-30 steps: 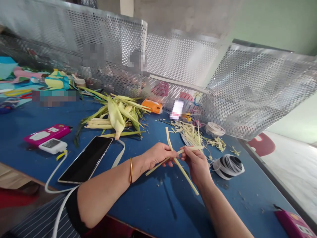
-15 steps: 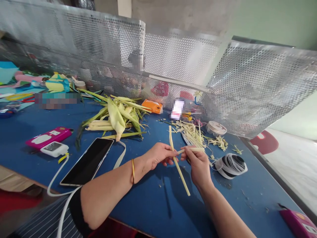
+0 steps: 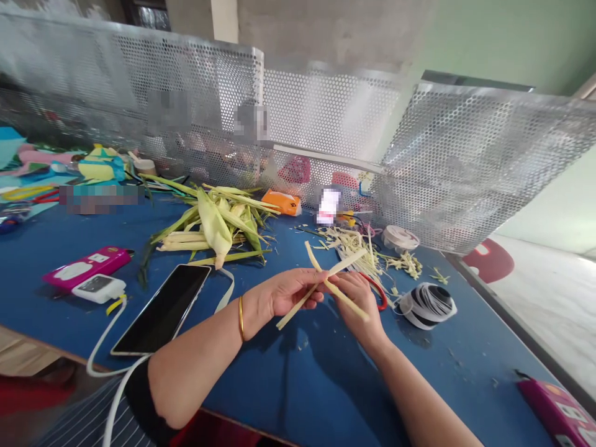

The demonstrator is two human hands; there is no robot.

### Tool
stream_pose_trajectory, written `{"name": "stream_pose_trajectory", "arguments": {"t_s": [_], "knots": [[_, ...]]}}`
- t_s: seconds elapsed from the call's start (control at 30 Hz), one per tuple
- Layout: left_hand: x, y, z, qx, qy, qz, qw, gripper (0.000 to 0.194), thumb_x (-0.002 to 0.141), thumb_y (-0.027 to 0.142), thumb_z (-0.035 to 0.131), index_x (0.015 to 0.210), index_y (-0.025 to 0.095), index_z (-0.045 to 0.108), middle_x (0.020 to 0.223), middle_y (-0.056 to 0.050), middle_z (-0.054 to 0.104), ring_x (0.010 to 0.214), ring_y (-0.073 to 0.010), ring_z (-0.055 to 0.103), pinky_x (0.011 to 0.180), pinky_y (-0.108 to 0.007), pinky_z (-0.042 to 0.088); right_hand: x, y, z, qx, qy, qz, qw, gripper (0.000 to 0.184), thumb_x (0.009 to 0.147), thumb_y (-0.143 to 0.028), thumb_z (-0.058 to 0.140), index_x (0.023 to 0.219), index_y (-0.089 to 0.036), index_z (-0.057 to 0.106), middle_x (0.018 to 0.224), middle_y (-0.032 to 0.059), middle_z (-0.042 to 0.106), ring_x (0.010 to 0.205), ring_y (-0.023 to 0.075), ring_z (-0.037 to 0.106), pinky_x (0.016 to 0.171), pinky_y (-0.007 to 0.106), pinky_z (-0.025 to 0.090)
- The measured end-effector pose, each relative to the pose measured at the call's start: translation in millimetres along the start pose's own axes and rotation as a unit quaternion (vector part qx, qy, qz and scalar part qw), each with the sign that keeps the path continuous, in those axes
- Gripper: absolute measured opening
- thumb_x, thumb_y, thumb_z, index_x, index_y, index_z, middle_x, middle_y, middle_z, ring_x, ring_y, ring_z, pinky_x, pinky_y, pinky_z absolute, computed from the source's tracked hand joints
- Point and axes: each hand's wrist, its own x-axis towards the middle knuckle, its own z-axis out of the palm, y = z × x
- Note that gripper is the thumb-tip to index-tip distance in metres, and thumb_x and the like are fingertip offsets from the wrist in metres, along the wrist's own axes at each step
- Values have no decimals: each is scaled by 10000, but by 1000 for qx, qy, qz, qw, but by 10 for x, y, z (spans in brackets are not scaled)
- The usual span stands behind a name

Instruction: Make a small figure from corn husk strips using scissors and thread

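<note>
Above the front of the table, two pale corn husk strips [image 3: 347, 298] cross in an X. My left hand [image 3: 295, 292], with a gold bangle at the wrist, pinches them near the crossing. My right hand [image 3: 357, 304] is closed at the same crossing from the other side, its fingertips partly hidden behind the strips. One strip lies across the back of my right hand. Just beyond that hand shows the red handle of scissors [image 3: 379, 292]. A spool of black and white thread [image 3: 427, 305] stands to the right.
Corn husks [image 3: 216, 230] are heaped at the back left, and shredded husk [image 3: 361, 251] lies behind my hands. A tablet [image 3: 162, 310], a white cable [image 3: 95, 347] and a magenta case [image 3: 88, 270] lie left. Perforated metal panels [image 3: 326, 118] border the table's back.
The strips have turned from a steep cross into a diagonal X. My right fingers have shifted in to the crossing, and the red scissors handle has come into view.
</note>
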Motion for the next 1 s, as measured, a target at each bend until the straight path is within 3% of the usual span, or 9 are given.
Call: {"name": "stream_pose_trajectory", "arguments": {"t_s": [0.33, 0.47, 0.53, 0.63, 0.7, 0.77, 0.87, 0.93, 1.0], "knots": [[-4, -33, 93, 30, 86, 26, 996, 139, 757, 230, 751, 794, 112, 687, 584, 5, 622, 466, -58, 538, 450, -166, 392, -49, 39, 85, -105, 1, -6, 994, 309, 934, -151, 431, 721, -216, 644, 666, -1, 608, 702, 158, 584, 935, 368, 378], [-37, 17, 77, 86, 71, 63, 992, 256, 724, 321, 781, 835, 100, 716, 641, -35, 667, 534, -89, 602, 503, -183, 430, -7, 74, 10, -25, -11, 18, 999, 230, 923, -225, 470, 870, -226, 694, 846, 44, 703, 825, 194, 629, 850, 351, 444], [-41, 57, 58, 101, 73, 70, 990, 287, 760, 362, 736, 885, 104, 727, 712, -64, 701, 578, -106, 638, 486, -181, 414, 17, 91, -74, 18, 55, 78, 995, 210, 913, -310, 518, 956, -224, 704, 947, 64, 725, 894, 218, 647, 810, 346, 472], [-48, 85, 60, 135, 76, 66, 986, 314, 787, 405, 682, 896, 113, 727, 793, -92, 731, 566, -108, 642, 418, -182, 335, 36, 93, -234, 37, 198, 176, 963, 244, 895, -392, 557, 898, -204, 713, 895, 61, 730, 860, 228, 660, 769, 340, 478], [-67, 61, 96, 191, 65, 55, 978, 328, 780, 429, 674, 860, 114, 722, 775, -95, 734, 527, -108, 625, 398, -191, 294, 40, 67, -330, 18, 229, 170, 958, 256, 892, -407, 568, 848, -205, 719, 860, 50, 722, 841, 223, 655, 768, 341, 460], [-94, 5, 153, 265, 28, 44, 963, 332, 787, 443, 656, 831, 119, 718, 747, -85, 731, 507, -110, 619, 396, -196, 276, 41, 15, -389, -43, 201, 113, 972, 253, 894, -412, 579, 830, -222, 734, 834, 37, 706, 826, 215, 643, 807, 361, 422], [-119, -107, 235, 362, -21, 62, 930, 283, 836, 398, 591, 812, 140, 705, 704, -47, 713, 495, -101, 614, 428, -186, 315, 43, -85, -385, -140, 106, 22, 984, 199, 863, -406, 627, 842, -253, 752, 768, 15, 668, 777, 202, 613, 868, 401, 355], [-112, -169, 265, 415, -26, 78, 906, 226, 846, 308, 559, 747, 144, 679, 640, -23, 682, 465, -98, 594, 486, -196, 389, 42, -147, -334, -108, 43, 12, 993, 185, 845, -392, 645, 785, -240, 732, 695, -2, 631, 698, 178, 582, 822, 380, 374], [-92, -203, 274, 445, -20, 88, 891, 212, 835, 254, 539, 689, 147, 651, 598, -13, 660, 449, -105, 584, 531, -215, 436, 34, -195, -278, -6, 13, 49, 999, 223, 854, -372, 629, 700, -214, 664, 635, -17, 601, 606, 149, 543, 695, 321, 409]]}}
